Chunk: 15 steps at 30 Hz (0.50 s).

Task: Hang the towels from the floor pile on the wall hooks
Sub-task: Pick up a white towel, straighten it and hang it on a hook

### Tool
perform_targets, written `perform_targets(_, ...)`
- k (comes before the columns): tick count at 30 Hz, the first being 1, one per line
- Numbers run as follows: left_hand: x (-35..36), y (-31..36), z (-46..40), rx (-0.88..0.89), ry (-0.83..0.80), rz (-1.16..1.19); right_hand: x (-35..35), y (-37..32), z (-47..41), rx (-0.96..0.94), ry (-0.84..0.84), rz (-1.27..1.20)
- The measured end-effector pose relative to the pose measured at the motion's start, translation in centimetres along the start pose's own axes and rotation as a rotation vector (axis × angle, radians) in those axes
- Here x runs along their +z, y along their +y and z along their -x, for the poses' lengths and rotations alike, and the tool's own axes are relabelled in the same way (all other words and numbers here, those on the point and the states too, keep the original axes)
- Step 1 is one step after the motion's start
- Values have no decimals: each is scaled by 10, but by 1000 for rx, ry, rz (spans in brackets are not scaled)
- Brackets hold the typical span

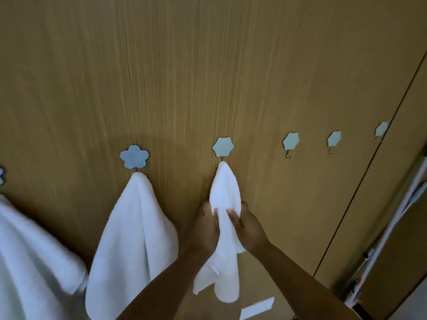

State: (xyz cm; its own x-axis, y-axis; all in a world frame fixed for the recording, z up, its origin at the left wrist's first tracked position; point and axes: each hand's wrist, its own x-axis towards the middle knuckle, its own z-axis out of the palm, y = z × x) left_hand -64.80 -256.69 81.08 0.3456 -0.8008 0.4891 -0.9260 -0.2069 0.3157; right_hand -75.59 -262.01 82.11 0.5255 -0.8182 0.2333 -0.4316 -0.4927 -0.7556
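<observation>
Three white towels hang; we grip the third towel (225, 195), on its hook (223, 147), with left hand (205, 229) and right hand (248, 227). Three bare hooks (290, 142) lie right of our hands.

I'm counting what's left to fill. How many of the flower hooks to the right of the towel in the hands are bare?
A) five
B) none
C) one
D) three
D: right of the towel that both hands, left hand and right hand, grip, three flower hooks and hang nothing.
</observation>
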Motion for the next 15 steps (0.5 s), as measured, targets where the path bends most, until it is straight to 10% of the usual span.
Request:
perform_targets(5,-4,2,17,-139,-197,41,-10,9,29,38,-75,137)
perform_targets(15,-54,39,81,-138,-32,-129,-49,-16,96,-84,-38,598)
